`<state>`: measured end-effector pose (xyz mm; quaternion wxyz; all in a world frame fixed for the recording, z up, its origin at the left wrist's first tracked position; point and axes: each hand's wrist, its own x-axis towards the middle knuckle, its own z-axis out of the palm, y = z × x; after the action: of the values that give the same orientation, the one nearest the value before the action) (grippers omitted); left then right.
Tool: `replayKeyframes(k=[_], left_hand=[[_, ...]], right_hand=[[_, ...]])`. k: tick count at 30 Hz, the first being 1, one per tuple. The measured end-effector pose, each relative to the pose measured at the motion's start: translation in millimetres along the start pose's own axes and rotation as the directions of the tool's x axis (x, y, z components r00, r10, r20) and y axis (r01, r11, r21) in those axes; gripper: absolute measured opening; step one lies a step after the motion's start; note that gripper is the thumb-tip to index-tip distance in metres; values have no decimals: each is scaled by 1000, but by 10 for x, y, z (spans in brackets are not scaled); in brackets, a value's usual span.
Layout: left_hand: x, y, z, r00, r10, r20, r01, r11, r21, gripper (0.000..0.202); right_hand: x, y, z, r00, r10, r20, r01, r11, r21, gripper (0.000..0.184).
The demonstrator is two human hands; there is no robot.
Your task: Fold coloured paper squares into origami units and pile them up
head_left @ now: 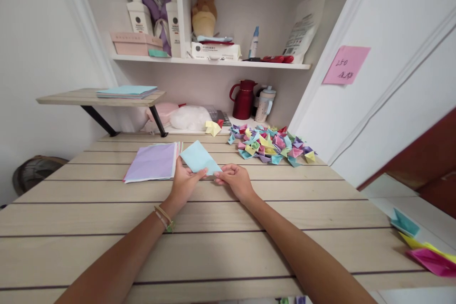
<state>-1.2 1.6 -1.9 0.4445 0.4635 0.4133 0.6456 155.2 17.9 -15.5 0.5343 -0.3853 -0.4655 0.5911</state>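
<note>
A light blue paper sheet (198,157) lies tilted on the wooden table (213,242), just beyond my hands. My left hand (184,184) pinches its near edge with closed fingers. My right hand (235,180) pinches the same edge at the sheet's near right corner. A stack of coloured paper (152,162) with a lilac top sheet lies to the left of the blue sheet, touching it. A pile of several folded paper pieces (271,145) in mixed colours sits at the back right of the table.
A yellow folded piece (213,128) lies behind the sheet. A red jug (244,99) and a cup (264,103) stand at the back. A side shelf (96,97) holds blue paper. More folded pieces (423,247) lie at the right. A pink note (345,64) hangs on the wall.
</note>
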Motion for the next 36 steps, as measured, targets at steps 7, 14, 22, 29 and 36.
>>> replayKeyframes(k=[7,14,22,29,36], left_hand=[[-12,42,-27,998,-66,6,66,997,-47,65],[65,-37,-140,954,-250,168,248,968,31,28],[20,10,-101,960,-138,244,163,983,-86,36],[30,3,-84,967,-48,249,35,998,54,56],[-22,63,-61,969,-61,238,29,990,136,49]], right_hand=[[-10,-52,11,999,32,40,-33,999,39,34],[30,14,-66,1000,-26,10,25,999,34,32],[72,21,-156,940,-340,24,319,853,-414,43],[5,-135,-200,840,-376,390,533,702,-472,67],[15,-110,-154,880,-414,234,473,812,-342,17]])
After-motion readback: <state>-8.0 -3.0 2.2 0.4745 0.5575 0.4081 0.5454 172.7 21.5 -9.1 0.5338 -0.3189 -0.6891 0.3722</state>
